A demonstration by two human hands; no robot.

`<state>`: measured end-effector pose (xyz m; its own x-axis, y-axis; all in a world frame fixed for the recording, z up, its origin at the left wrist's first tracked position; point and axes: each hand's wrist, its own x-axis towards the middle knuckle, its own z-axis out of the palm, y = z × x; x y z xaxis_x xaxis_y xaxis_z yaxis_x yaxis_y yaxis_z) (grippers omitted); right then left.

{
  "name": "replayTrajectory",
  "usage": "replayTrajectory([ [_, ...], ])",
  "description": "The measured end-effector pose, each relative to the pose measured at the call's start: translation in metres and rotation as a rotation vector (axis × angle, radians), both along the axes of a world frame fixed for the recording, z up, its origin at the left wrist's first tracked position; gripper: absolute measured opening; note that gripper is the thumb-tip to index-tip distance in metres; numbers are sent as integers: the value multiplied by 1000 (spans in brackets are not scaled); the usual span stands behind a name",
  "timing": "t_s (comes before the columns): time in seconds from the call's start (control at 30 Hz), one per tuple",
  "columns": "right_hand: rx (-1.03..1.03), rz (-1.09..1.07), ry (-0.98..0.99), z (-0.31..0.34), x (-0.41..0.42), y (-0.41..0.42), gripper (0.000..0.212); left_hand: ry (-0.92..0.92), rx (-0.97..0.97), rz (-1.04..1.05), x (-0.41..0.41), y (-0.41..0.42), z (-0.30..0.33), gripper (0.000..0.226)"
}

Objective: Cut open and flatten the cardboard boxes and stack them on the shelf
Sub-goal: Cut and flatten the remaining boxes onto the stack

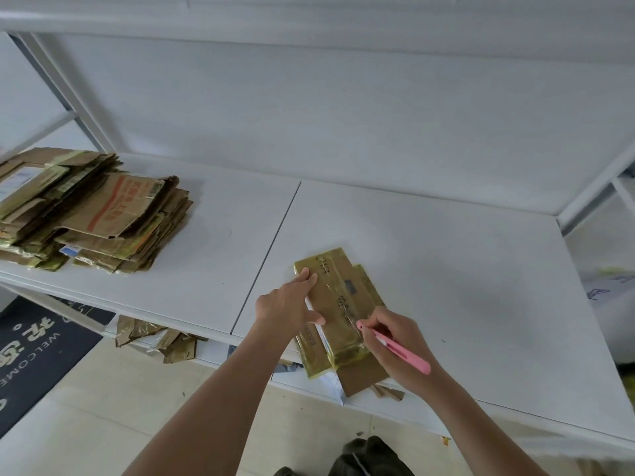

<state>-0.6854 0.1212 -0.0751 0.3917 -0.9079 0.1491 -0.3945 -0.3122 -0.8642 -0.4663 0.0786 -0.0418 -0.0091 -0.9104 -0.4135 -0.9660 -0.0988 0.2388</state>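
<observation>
Cardboard box (338, 304) w/ glossy tape, pink plastic cutter (398, 348), matt white shelf (446, 269)

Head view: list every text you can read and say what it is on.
"WELCOME": dark doormat on the floor, beside large white characters I cannot read.
Red print on the top flattened box of the stack: too blurred.
Dark print on the taped box being cut: too blurred.

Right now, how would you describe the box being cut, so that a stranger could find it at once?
Look at the white shelf, on its right board near the front edge. There lies a small taped cardboard box, pressed down by the left hand while the right hand holds a pink cutter on it. Unlike the stack of flattened boxes far left, it lies alone.
</observation>
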Motion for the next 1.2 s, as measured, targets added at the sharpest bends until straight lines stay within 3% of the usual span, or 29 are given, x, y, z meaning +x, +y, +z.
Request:
replayTrajectory([
  [0.4, -102, -25, 26, -2, -17, 30, 13, -103, 19, -27, -6, -5, -3, 94],
  [0.57, -93, -60, -26, -1, -19, 35, 11, -229, -53, -175, -6, -13, 2, 97],
  [0.7, -99, -60, -32, 3, -17, 36, 12, -147, -33, -327, -4, -21, 6, 106],
  [0.9, -89, -34, -6, 12, -27, 41, 14, -124, 40, -296, -10, -27, 7, 108],
  [1.03, 35, -2, -23, 12, -39, 50, 19, -155, 8, -255, -9, -25, 6, 105],
  [1.2, -39, -388, -184, -10, -56, 63, 12, -147, -61, -215, -11, -24, 4, 102],
])
